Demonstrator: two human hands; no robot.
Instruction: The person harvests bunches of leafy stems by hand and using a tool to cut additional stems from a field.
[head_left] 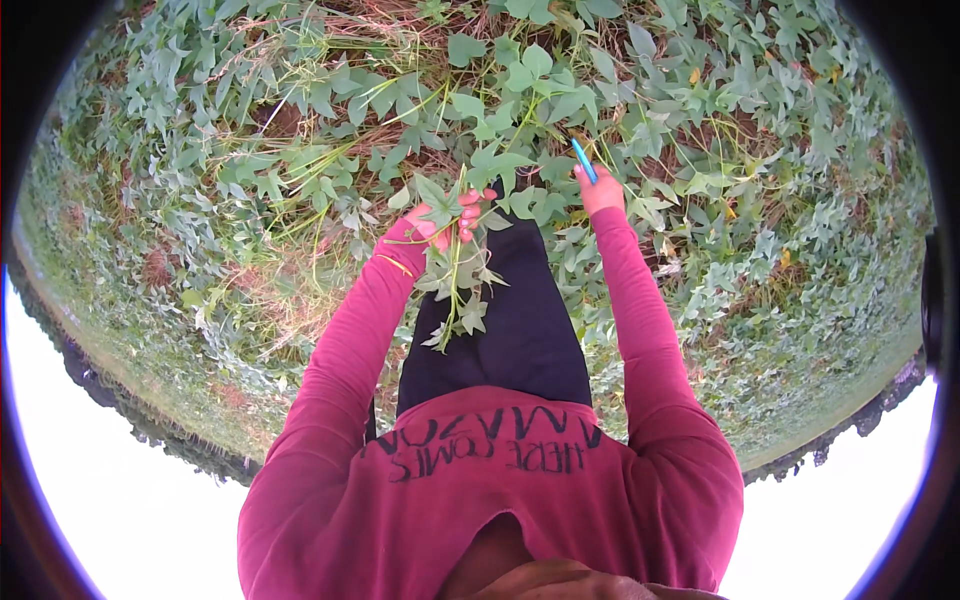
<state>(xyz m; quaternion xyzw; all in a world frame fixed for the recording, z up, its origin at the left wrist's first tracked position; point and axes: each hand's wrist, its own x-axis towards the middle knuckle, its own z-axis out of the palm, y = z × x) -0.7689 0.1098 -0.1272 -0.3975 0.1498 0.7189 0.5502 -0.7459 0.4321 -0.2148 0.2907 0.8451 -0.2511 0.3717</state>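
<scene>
My left hand (462, 218) is closed around a bunch of leafy green vine cuttings (471, 314). Their stems and lobed leaves hang below the fingers, in front of my dark trousers. To the right, my right hand (602, 190) grips a slim, bright blue tool (583, 160), its tip pointing up and to the left. Whether it is a knife cannot be made out at this size. Both hands are just above the growing vines (535, 75), and the blue tool is near some of their leaves and stems.
Dense, low green vines (780, 180) spread on every side. Dry brown grass and stalks (370, 130) lie among them, with paler, trampled straw (290, 290) to the left. A dark line of trees (180, 435) stands at the field's edge.
</scene>
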